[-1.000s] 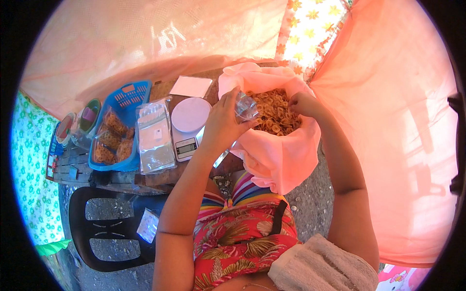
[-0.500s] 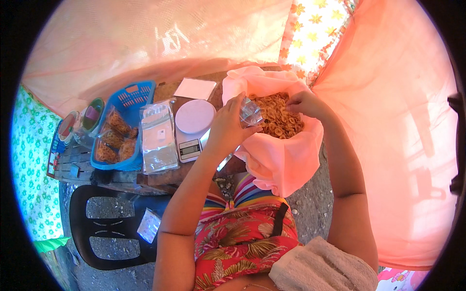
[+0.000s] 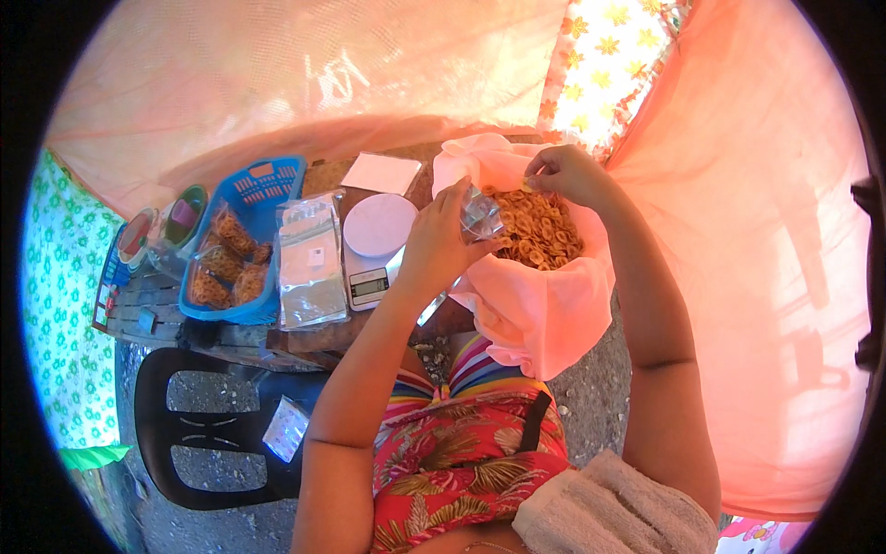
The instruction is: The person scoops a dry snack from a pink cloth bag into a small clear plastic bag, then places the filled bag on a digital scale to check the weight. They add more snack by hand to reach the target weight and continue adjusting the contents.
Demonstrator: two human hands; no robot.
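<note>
In the head view, the left hand (image 3: pixel 445 231) grips a clear plastic bag (image 3: pixel 482 214) over the left side of the pink cloth (image 3: pixel 544 319). Brown round chips (image 3: pixel 540 233) lie inside the cloth, just right of the bag. The bag's long side is hard to tell. The right hand (image 3: pixel 565 174) is over the cloth's far side, fingers bent; whether they pinch a chip cannot be told. Both hands are near the chips. Left of the cloth, a wooden counter (image 3: pixel 452 319) carries a white kitchen scale (image 3: pixel 380 224). Pink sheeting (image 3: pixel 738 231) hangs right of the cloth.
</note>
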